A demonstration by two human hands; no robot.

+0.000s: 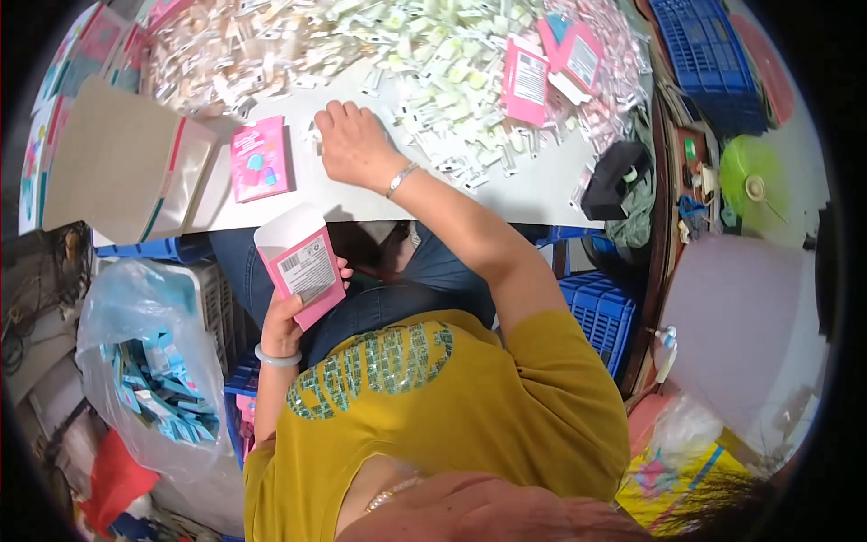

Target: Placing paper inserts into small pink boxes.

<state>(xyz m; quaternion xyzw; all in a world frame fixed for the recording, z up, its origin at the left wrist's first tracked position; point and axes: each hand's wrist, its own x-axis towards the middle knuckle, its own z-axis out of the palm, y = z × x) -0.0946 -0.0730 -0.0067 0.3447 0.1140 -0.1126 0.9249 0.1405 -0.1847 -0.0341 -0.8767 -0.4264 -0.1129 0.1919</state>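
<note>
In the head view, the left hand (287, 318) is closed around a small pink carton (302, 265); it holds the carton upright above the lap, below the near edge of the table, and the white flap at the carton's top stands open. The right hand (354, 144) is stretched forward and rests on the white table (542, 194); its fingers are bent down onto the surface at the edge of a big heap of small wrapped items (433, 63); whether they pinch one of the items, I cannot tell. A flat pink box (259, 158) lies on the table just to the left of this hand, apart from it; further left there is a beige card with a clear bag (135, 172). Two more pink cartons (526, 81) lie on the heap, to the right of the hand. At the person's left side, near the floor, a clear plastic bag with blue packets (153, 379) stands; a blue crate (601, 312) is under the table at the right.
</note>
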